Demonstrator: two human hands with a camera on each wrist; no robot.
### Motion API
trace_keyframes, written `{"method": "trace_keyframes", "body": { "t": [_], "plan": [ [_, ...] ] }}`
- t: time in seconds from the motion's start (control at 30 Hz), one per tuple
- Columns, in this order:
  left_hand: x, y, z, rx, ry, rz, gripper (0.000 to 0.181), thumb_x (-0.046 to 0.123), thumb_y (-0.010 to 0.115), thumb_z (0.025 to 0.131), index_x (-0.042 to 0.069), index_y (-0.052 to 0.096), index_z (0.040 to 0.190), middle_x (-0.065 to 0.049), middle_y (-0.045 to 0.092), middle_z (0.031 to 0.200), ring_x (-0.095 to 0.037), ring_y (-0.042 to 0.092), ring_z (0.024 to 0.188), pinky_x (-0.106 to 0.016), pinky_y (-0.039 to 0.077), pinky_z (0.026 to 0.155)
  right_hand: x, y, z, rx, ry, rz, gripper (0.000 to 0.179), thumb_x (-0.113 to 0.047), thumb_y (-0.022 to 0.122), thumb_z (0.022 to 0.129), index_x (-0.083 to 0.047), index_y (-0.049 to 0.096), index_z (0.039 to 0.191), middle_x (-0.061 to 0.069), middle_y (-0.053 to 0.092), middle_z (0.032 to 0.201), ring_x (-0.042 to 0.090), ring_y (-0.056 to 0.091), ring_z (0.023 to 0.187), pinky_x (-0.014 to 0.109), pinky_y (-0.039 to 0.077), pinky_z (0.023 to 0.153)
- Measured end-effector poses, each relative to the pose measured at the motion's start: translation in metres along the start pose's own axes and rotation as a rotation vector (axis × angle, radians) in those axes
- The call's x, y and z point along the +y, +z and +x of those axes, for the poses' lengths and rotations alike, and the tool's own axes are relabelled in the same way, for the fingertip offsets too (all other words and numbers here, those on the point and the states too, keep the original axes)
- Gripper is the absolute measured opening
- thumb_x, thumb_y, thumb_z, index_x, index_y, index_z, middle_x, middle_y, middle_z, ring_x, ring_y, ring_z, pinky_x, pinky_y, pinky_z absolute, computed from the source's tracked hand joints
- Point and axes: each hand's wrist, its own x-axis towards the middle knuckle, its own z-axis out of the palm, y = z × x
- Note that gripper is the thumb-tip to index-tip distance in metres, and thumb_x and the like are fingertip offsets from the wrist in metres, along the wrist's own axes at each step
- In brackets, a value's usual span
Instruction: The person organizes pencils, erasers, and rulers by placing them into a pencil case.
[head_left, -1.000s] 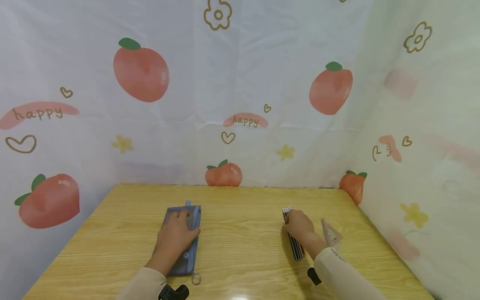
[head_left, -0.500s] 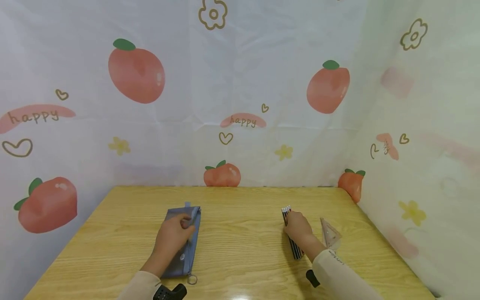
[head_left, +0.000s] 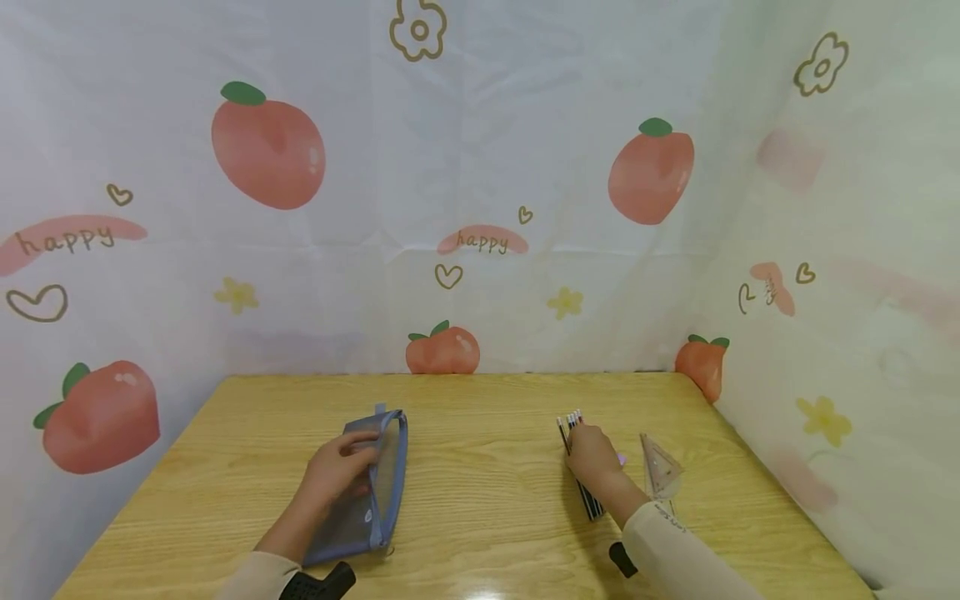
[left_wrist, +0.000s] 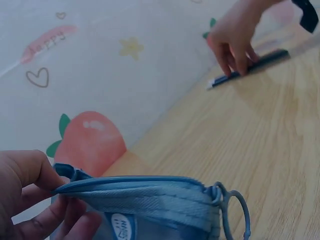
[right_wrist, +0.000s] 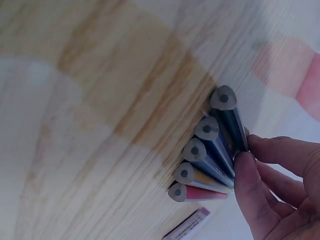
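My left hand [head_left: 337, 468] holds the rim of a blue zip pencil pouch [head_left: 341, 525]. In the left wrist view its thumb and fingers pinch the pouch [left_wrist: 150, 200] at one end of the zip, and a ring hangs from the other end. The pouch mouth gapes toward the right. At the right of the table my right hand [head_left: 596, 458] grips a row of pencils [head_left: 588, 498]. The right wrist view shows thumb and fingertips at the outermost dark pencil [right_wrist: 225, 102], with several others fanned beside it, one red and one yellowish.
A clear triangular set square [head_left: 662, 468] lies right of my right hand, partly behind the sleeve. Between them a small pinkish block [head_left: 621, 459] peeks out. The wooden table [head_left: 480, 475] meets a printed white curtain [head_left: 480, 167] at its back and right.
My left hand has gone from lying spread on the flat pouch to pinching its rim, and the pouch mouth has opened. The right hand stays at the pencils, which have shifted slightly apart.
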Motion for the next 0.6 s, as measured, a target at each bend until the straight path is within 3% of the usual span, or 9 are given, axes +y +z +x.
{"method": "trace_keyframes", "body": {
  "t": [0.27, 0.5, 0.6],
  "plan": [
    [-0.0039, -0.0033, -0.002, -0.09, -0.102, -0.247, 0.051, 0.01, 0.059, 0.076, 0.006, 0.05, 0.126, -0.013, 0.056, 0.103, -0.024, 0.06, 0.083, -0.038, 0.055, 0.062, -0.0015, 0.004, -0.0017, 0.04, -0.01, -0.012, 0.015, 0.013, 0.053, 0.062, -0.001, 0.058, 0.061, 0.007, 0.056, 0.06, 0.017, 0.045, 0.05, 0.026, 0.039, 0.041],
    [-0.0046, -0.0035, -0.0045, -0.151, -0.142, -0.356, 0.054, 0.009, 0.055, 0.077, 0.003, 0.044, 0.13, -0.012, 0.056, 0.096, -0.026, 0.059, 0.083, -0.037, 0.055, 0.064, -0.0055, 0.0031, -0.0057, 0.022, 0.007, 0.063, 0.027, 0.007, 0.067, 0.065, 0.008, 0.065, 0.091, 0.019, 0.064, 0.084, 0.021, 0.057, 0.064, 0.033, 0.05, 0.051],
    [-0.0031, -0.0027, -0.0051, -0.152, -0.152, -0.383, 0.054, 0.008, 0.055, 0.077, 0.004, 0.045, 0.129, -0.014, 0.056, 0.098, -0.027, 0.059, 0.084, -0.038, 0.054, 0.064, -0.0069, 0.0029, -0.0067, 0.026, 0.01, 0.121, 0.034, 0.001, 0.071, 0.066, 0.01, 0.063, 0.098, 0.02, 0.064, 0.085, 0.021, 0.06, 0.065, 0.033, 0.053, 0.053]
  ]
}}
